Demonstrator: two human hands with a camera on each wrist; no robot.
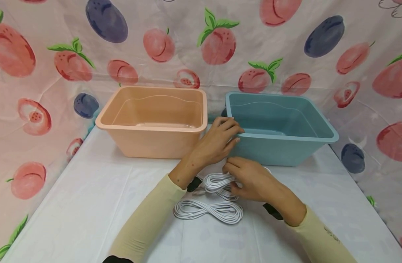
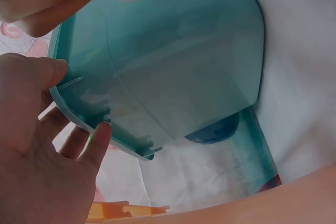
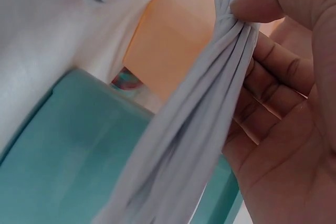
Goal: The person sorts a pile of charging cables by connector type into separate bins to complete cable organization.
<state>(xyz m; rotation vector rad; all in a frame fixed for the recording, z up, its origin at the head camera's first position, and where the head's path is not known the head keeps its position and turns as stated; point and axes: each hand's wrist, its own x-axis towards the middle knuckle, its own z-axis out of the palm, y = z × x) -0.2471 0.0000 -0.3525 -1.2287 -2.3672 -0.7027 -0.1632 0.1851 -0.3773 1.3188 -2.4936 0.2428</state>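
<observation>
My left hand grips the near left corner of the teal plastic bin. In the left wrist view, fingers of that hand show on both sides of the bin's rim. Just below and to the right, my right hand pinches a bundle of white cable between thumb and fingers, gathered at its middle. The held bundle's loops stick out left of the hand over the table. A figure-eight bundle of white cable lies on the cloth nearer to me.
To the left of the teal bin stands a peach-orange plastic bin, with a narrow gap between the two. Both sit at the back of a table with a white cloth. A fruit-print curtain hangs behind them and along the sides.
</observation>
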